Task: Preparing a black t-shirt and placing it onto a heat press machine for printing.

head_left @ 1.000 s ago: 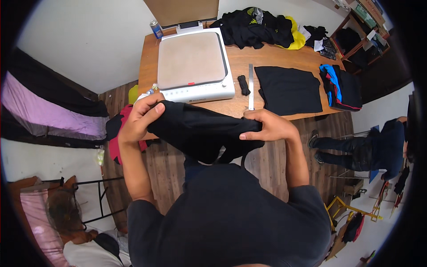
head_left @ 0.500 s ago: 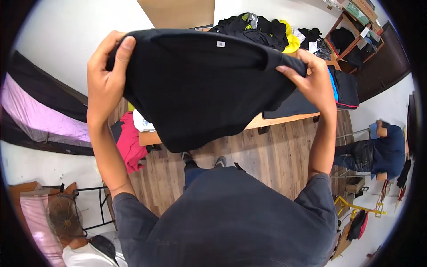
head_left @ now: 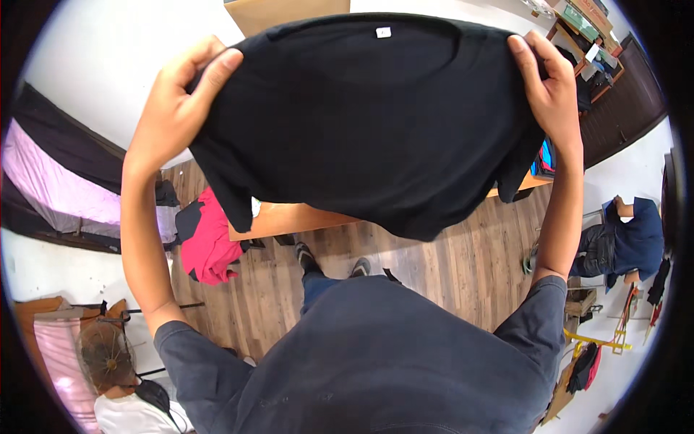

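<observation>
Your left hand [head_left: 173, 108] and right hand [head_left: 553, 90] each pinch a shoulder of the black T-shirt [head_left: 369, 116], holding it spread high above the counter [head_left: 289, 217] so the cloth hangs flat and open.

Both arms are raised and stretched out in front of the body, elbows nearly straight. The left hand [head_left: 173, 108] sits at about ten o'clock, its fingers [head_left: 217, 69] curled over and pinching shut, thumb underneath. The right hand [head_left: 549, 87] sits at about two o'clock, fingers likewise clamped closed, the wrist bent slightly inward.
</observation>
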`<state>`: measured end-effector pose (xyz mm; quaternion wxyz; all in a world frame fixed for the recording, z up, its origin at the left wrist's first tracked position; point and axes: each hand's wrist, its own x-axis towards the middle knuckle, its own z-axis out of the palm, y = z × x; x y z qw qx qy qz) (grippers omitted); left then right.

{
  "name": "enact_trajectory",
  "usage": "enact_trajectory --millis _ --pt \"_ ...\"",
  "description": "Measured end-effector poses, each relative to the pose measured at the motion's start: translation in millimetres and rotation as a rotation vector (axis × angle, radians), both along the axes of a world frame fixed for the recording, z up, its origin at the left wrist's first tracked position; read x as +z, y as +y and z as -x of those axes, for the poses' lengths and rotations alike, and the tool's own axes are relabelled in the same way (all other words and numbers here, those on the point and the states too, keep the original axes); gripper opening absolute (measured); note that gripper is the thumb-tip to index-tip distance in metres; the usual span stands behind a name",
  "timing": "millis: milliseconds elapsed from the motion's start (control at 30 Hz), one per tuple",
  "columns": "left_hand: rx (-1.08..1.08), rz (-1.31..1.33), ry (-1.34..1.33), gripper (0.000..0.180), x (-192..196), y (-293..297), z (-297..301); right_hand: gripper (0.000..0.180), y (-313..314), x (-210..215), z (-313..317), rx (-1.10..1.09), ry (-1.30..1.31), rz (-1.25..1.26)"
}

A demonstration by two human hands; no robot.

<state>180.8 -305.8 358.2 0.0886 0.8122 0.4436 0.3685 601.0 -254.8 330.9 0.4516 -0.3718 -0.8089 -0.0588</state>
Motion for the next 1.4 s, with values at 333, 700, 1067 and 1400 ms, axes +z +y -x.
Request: enact_trajectory --millis 333,700,1067,1400 --pt "-0.122 0.066 -0.162 0.020 -12.2 -0.3 7.1 0.029 -6.7 -15.1 -15.0 -0.049 0.125 0.091" --pt "0.164 -0.018 -0.095 0.035 -44.7 11.6 14.7 0.034 -14.7 -8.9 -27.9 -0.020 -0.005 0.191" --pt "0.041 0.387 -0.157 0.021 -49.7 -59.3 49.6 0.030 -80.5 -2.4 -43.3 0.143 -0.162 0.630" --pt "0.130 0.208 -0.023 0.016 -72.7 -143.4 80.2 0.028 -119.1 -10.5 -28.6 0.727 -0.107 0.863"
